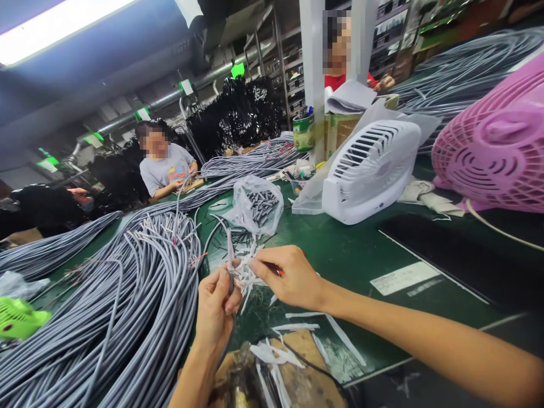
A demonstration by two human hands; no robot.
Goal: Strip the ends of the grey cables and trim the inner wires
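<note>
My left hand [216, 300] is closed around a grey cable [232, 280], its pale end pointing up above my fingers. Just to the right, my right hand [289, 277] is closed in a pinch by the cable's end. A bit of red-orange shows under its fingers, but what they grip is hidden. White strips [250, 272] lie heaped behind and between both hands. Farther back, a clear plastic bag [255, 207] holds many short dark grey pieces, with more scattered beside it.
Grey cable bundles [148, 283] cover the left side. A white fan [369, 170], a pink fan [493, 136] and a black flat panel [437, 255] occupy the right. Cardboard [306, 362] with strips lies in front. Two people [165, 164] sit across the green table [340, 249].
</note>
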